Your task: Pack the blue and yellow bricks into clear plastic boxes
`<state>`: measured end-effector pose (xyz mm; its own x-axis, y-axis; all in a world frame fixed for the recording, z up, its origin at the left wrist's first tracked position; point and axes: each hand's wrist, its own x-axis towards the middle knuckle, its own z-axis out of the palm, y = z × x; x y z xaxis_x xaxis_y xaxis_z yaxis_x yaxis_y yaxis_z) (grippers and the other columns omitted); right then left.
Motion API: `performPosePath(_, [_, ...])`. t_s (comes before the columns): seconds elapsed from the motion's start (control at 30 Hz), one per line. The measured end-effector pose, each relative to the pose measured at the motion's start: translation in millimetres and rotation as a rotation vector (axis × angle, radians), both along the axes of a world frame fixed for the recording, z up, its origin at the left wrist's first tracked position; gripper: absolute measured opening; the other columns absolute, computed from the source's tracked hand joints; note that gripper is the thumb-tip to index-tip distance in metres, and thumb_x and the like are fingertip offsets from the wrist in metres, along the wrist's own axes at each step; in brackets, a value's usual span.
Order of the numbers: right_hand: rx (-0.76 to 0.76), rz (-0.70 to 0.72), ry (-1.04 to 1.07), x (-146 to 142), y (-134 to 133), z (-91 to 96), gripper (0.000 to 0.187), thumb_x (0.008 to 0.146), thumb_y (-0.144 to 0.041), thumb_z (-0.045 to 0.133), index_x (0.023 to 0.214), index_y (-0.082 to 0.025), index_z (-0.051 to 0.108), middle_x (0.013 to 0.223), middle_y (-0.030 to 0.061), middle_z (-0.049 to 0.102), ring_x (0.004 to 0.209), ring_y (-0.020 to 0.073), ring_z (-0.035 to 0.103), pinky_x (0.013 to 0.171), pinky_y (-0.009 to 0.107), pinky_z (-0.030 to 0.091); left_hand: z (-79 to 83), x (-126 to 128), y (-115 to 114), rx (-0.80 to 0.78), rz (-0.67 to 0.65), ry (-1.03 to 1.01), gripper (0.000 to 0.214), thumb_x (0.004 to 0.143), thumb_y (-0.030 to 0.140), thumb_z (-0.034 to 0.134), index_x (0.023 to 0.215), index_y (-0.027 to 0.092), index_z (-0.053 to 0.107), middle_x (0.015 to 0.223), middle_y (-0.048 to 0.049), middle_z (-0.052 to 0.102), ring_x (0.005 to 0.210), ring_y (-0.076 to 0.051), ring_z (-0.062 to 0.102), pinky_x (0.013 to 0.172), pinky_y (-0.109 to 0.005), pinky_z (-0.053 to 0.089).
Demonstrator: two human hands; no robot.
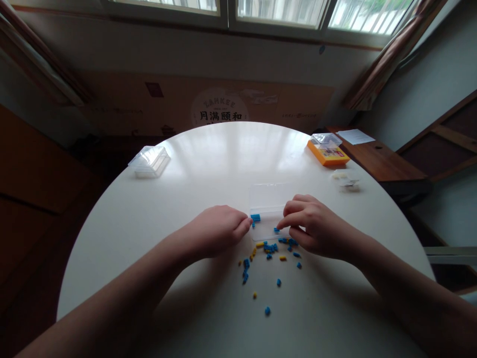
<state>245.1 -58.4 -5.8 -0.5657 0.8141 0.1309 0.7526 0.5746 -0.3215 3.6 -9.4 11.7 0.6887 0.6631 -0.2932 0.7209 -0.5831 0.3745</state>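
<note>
A shallow clear plastic box (pixel 266 229) lies on the white table with its lid folded back behind it. Inside it, on the left, sit a ridged blue toy brick (pixel 255 218) and a smaller blue bit. My left hand (pixel 225 227) is closed, thumb and index finger pinched at the box's left wall. My right hand (pixel 311 223) reaches over the right side of the box, index finger stretched to a small blue brick (pixel 276 229) and thumb apart from it. Loose blue bricks (pixel 270 247) and yellow bricks (pixel 282 258) are scattered in front of the box.
At the far left of the round table (pixel 208 169) stands a clear plastic case (pixel 151 161). An orange box (pixel 328 153) with a clear lid is at the far right, near a small clear packet (pixel 346 180). Beyond it, a wooden surface (pixel 383 161) holds white paper.
</note>
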Motion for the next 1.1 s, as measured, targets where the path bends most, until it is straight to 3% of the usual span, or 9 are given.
performPosePath(0.3, [-0.025, 0.025, -0.01, -0.7, 1.2, 0.3, 0.02, 0.083, -0.02, 0.058, 0.094, -0.026, 0.074, 0.085, 0.0035, 0.063, 0.08, 0.0119, 0.05, 0.082, 0.03, 0.035, 4.4, 3.1, -0.9, 0.004, 0.035, 0.034, 0.047, 0.094, 0.042, 0.028, 0.074, 0.019, 0.063, 0.086, -0.0079, 0.07, 0.077, -0.022, 0.06, 0.067, -0.031, 0.042])
performPosePath(0.6, [-0.067, 0.057, 0.006, -4.3, 5.6, 5.7, 0.019, 0.088, -0.03, 0.057, 0.088, -0.024, 0.074, 0.082, 0.0029, 0.064, 0.078, 0.0109, 0.052, 0.079, 0.027, 0.037, 2.6, 1.8, -0.9, 0.017, 0.012, 0.002, 0.056, 0.096, 0.049, 0.024, 0.074, 0.018, 0.066, 0.083, -0.0087, 0.07, 0.074, -0.022, 0.06, 0.065, -0.03, 0.041])
performPosePath(0.93, [-0.067, 0.087, 0.041, -0.7, 8.7, 8.3, 0.018, 0.087, -0.022, 0.057, 0.095, -0.023, 0.073, 0.086, 0.0033, 0.064, 0.08, 0.0095, 0.055, 0.075, 0.023, 0.041, -0.6, 0.6, 0.0, 0.007, 0.008, 0.002, 0.055, 0.095, 0.05, 0.025, 0.078, 0.02, 0.067, 0.086, -0.008, 0.071, 0.076, -0.022, 0.061, 0.066, -0.03, 0.041])
performPosePath(1.1, [-0.08, 0.171, 0.056, -2.5, 2.5, 10.5, 0.025, 0.081, -0.014, 0.056, 0.099, -0.023, 0.071, 0.09, 0.0017, 0.065, 0.084, 0.0092, 0.055, 0.083, 0.025, 0.041, -1.5, -0.1, 0.1, 0.019, -0.002, 0.001, 0.054, 0.095, 0.05, 0.026, 0.078, 0.02, 0.066, 0.087, -0.0076, 0.071, 0.076, -0.022, 0.06, 0.065, -0.03, 0.04])
